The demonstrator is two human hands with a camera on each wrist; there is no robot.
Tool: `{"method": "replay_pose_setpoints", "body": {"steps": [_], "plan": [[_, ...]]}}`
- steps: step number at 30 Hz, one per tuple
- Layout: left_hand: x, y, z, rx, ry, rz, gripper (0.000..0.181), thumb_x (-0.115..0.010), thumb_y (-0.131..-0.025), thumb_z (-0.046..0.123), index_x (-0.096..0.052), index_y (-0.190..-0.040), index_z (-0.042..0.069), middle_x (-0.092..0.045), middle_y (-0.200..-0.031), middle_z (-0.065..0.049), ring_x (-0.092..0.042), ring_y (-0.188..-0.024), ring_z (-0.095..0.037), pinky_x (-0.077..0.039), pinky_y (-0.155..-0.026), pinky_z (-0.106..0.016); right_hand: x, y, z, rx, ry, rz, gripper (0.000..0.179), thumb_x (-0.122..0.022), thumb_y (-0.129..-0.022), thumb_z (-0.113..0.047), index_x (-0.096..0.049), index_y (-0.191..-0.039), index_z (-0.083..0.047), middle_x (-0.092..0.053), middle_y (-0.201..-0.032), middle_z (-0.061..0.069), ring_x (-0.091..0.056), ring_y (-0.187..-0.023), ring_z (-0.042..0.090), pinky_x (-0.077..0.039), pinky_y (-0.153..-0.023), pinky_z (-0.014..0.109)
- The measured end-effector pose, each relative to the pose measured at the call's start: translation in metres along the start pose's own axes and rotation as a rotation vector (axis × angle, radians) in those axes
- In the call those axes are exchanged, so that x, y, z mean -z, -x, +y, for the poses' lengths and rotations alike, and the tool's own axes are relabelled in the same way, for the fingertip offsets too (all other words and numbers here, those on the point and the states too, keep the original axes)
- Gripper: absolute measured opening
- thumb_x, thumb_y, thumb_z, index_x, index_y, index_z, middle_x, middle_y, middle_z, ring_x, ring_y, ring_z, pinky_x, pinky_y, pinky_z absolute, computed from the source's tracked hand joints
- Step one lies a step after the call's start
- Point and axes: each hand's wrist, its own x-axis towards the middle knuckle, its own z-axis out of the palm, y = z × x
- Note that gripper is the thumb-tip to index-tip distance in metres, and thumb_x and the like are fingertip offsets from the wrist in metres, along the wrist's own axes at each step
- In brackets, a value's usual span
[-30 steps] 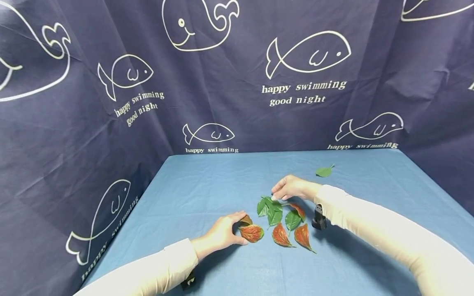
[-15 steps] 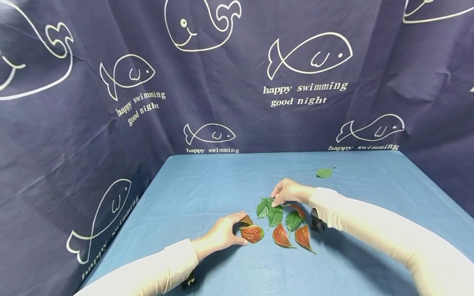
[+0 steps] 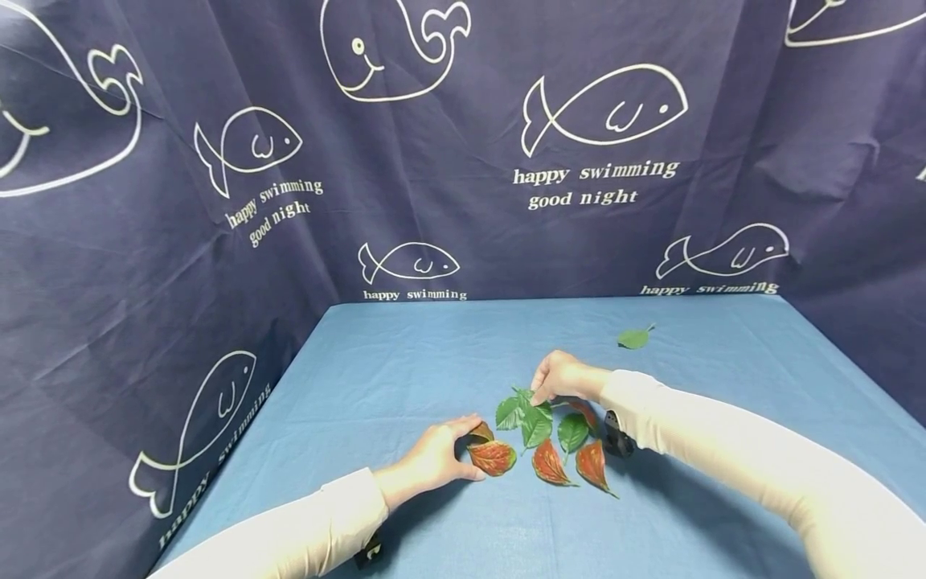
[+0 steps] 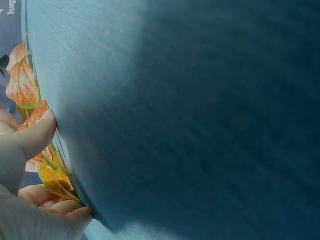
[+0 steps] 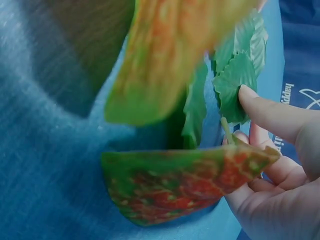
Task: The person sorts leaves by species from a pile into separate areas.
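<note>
In the head view my left hand [image 3: 436, 454] rests on the cloth, thumb and fingers spread apart around a red-and-green leaf [image 3: 493, 457] and a browner leaf [image 3: 481, 432]. Its thumb touches the edge of a red leaf [image 4: 37, 116] in the left wrist view. My right hand [image 3: 564, 376] pinches a green leaf [image 5: 234, 85] between thumb and fingers, at the top of a small cluster of green leaves [image 3: 535, 428]. Beneath that hand lies a red leaf [image 3: 584, 412], partly hidden. A mottled red leaf [image 5: 185, 185] overlaps the lower fingers in the right wrist view.
Beside the cluster lies a single green leaf [image 3: 573, 433]. Two red leaves [image 3: 551, 462] lie nearer the body. Farther back on the blue cloth [image 3: 434, 354] is another green leaf [image 3: 634, 338]. Dark printed curtains [image 3: 434, 185] rise behind and at the sides.
My right hand has come slightly nearer and down onto the green cluster, its thumb now on a leaf. The cluster's leftmost leaf has turned outward to the left. My left hand stays put.
</note>
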Motion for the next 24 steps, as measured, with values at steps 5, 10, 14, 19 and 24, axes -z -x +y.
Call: {"method": "replay_pose_setpoints", "body": {"steps": [5, 10, 14, 19, 24], "plan": [[0.0007, 0.0014, 0.0015, -0.009, -0.002, 0.003, 0.080, -0.086, -0.073, 0.021, -0.049, -0.141, 0.003, -0.048, -0.146, -0.016, -0.045, -0.135, -0.035, -0.039, -0.110, -0.050, 0.0011, -0.0022, 0.0025, -0.013, -0.033, -0.009, 0.018, -0.082, -0.075, -0.010, -0.076, -0.090, -0.002, -0.074, -0.086, 0.004, -0.062, -0.066, 0.014, -0.055, -0.080, 0.031], [0.0024, 0.0018, 0.0029, -0.009, 0.000, 0.002, 0.080, -0.085, -0.073, 0.021, -0.049, -0.141, 0.002, -0.048, -0.146, -0.017, -0.044, -0.135, -0.036, -0.039, -0.110, -0.051, 0.0029, -0.0037, 0.0025, -0.032, -0.140, -0.062, 0.016, -0.078, -0.079, -0.005, -0.074, -0.092, 0.003, -0.073, -0.085, 0.007, -0.059, -0.060, 0.011, -0.058, -0.070, 0.029], [0.0022, 0.0019, 0.0024, -0.005, -0.004, 0.003, 0.079, -0.085, -0.073, 0.021, -0.049, -0.141, 0.003, -0.048, -0.146, -0.016, -0.044, -0.136, -0.034, -0.039, -0.111, -0.049, 0.0031, -0.0046, 0.0034, -0.038, -0.211, -0.101, 0.014, -0.075, -0.081, -0.003, -0.072, -0.092, 0.005, -0.070, -0.077, 0.004, -0.055, -0.058, 0.010, -0.058, -0.065, 0.027], [0.0017, 0.0014, 0.0019, -0.006, -0.006, 0.000, 0.080, -0.085, -0.073, 0.022, -0.048, -0.142, 0.003, -0.048, -0.146, -0.015, -0.045, -0.135, -0.035, -0.039, -0.110, -0.049, 0.0033, -0.0059, 0.0051, -0.045, -0.268, -0.119, 0.017, -0.073, -0.083, -0.003, -0.070, -0.098, 0.006, -0.062, -0.070, 0.000, -0.053, -0.058, 0.009, -0.058, -0.065, 0.027], [0.0011, 0.0004, 0.0000, 0.002, 0.000, -0.002, 0.082, -0.085, -0.073, 0.024, -0.047, -0.143, 0.003, -0.047, -0.147, -0.015, -0.044, -0.136, -0.034, -0.038, -0.111, -0.049, 0.0064, -0.0086, 0.0064, -0.043, -0.314, -0.135, 0.023, -0.070, -0.086, -0.004, -0.068, -0.105, 0.009, -0.056, -0.064, 0.000, -0.053, -0.057, 0.009, -0.060, -0.069, 0.031]]}}
